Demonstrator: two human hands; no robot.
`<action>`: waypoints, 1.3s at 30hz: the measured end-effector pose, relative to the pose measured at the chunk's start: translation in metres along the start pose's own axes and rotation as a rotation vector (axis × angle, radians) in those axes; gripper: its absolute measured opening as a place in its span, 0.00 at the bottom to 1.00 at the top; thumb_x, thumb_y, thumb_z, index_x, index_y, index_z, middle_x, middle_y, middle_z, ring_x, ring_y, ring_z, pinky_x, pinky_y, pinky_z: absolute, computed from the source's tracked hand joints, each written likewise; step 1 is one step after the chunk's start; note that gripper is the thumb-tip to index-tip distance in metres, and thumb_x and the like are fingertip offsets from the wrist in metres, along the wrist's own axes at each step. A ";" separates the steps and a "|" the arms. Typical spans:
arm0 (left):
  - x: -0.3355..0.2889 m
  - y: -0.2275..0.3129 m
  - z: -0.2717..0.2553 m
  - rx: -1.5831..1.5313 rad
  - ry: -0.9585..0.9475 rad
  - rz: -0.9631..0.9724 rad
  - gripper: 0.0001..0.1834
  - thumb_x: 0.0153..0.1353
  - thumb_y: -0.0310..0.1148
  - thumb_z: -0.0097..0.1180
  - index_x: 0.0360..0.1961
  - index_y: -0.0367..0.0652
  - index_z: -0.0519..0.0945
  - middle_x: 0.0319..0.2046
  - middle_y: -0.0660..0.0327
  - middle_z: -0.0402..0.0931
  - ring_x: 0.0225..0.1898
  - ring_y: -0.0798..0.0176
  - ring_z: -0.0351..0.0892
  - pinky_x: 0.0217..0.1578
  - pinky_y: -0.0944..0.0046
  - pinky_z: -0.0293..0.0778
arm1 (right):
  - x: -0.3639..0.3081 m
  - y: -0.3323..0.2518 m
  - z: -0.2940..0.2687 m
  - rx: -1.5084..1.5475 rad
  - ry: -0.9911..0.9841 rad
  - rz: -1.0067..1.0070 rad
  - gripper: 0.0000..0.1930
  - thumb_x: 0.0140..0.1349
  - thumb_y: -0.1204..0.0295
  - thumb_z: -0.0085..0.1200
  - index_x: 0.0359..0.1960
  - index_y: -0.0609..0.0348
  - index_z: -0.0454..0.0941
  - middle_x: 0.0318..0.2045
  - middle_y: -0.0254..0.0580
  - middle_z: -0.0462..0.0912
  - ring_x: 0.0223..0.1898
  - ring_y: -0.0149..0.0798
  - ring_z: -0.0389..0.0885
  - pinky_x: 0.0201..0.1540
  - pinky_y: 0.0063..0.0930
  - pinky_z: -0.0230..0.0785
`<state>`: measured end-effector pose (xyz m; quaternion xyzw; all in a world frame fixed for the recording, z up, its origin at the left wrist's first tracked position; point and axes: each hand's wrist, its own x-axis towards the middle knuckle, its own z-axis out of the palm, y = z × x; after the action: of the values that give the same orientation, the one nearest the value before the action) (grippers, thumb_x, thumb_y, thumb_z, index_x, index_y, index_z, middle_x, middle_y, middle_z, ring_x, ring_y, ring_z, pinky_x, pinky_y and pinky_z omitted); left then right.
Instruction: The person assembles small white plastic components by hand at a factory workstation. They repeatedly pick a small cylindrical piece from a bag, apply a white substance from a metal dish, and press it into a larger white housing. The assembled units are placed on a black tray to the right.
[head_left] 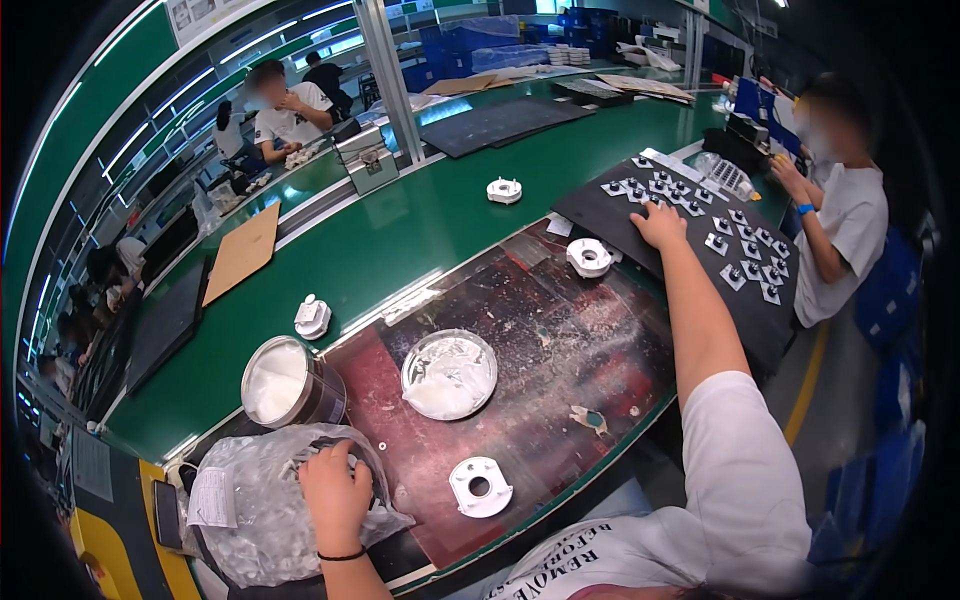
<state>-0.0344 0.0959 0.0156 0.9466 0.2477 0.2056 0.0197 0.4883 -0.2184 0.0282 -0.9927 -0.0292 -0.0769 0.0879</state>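
My left hand [337, 492] reaches into the mouth of a clear plastic bag [245, 505] that holds white parts. Its fingertips are hidden among the folds, so what it grips, if anything, does not show. Stretched far forward, my right hand [660, 226] hovers at the near edge of a black board [690, 245], fingers apart beside the rows of small white-and-black parts [662, 188]. A round white housing [590, 257] sits just below that hand. Another white housing with a centre hole [481, 487] lies on the worn red mat [540, 340] close to my body.
An open tub [283, 385] of white paste stands behind the bag. Beside it on the mat is a round lid [449, 374] smeared with white paste. More white housings [313, 318] rest on the green bench [390, 240]. A co-worker [840, 200] sits at the right.
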 end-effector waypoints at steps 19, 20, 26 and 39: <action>0.002 -0.001 0.002 -0.027 -0.019 -0.043 0.15 0.48 0.31 0.51 0.38 0.39 0.79 0.29 0.56 0.77 0.35 0.51 0.73 0.43 0.53 0.63 | 0.020 0.008 0.005 -0.030 -0.048 0.030 0.36 0.56 0.36 0.40 0.62 0.39 0.65 0.65 0.47 0.59 0.68 0.50 0.51 0.66 0.49 0.43; 0.002 -0.003 0.003 -0.018 0.006 -0.017 0.15 0.48 0.31 0.51 0.38 0.39 0.79 0.29 0.57 0.76 0.34 0.51 0.73 0.41 0.53 0.63 | 0.017 0.007 0.003 -0.035 -0.052 0.024 0.36 0.56 0.36 0.40 0.62 0.40 0.66 0.65 0.47 0.60 0.68 0.49 0.51 0.66 0.49 0.43; 0.000 0.000 -0.003 -0.027 -0.019 -0.041 0.15 0.49 0.32 0.53 0.39 0.39 0.78 0.29 0.56 0.76 0.35 0.51 0.73 0.42 0.53 0.63 | -0.009 0.012 -0.017 0.022 -0.143 -0.029 0.38 0.55 0.35 0.42 0.61 0.45 0.67 0.61 0.47 0.66 0.65 0.45 0.60 0.63 0.49 0.47; 0.002 0.005 -0.004 -0.057 -0.108 -0.078 0.17 0.52 0.36 0.56 0.41 0.39 0.78 0.32 0.54 0.77 0.38 0.50 0.74 0.47 0.52 0.61 | -0.130 0.038 -0.019 -0.053 0.234 -0.350 0.27 0.50 0.48 0.59 0.50 0.47 0.76 0.44 0.40 0.74 0.50 0.41 0.70 0.54 0.42 0.53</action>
<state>-0.0318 0.0918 0.0211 0.9450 0.2768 0.1603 0.0680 0.3601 -0.2652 0.0200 -0.9588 -0.1889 -0.2064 0.0500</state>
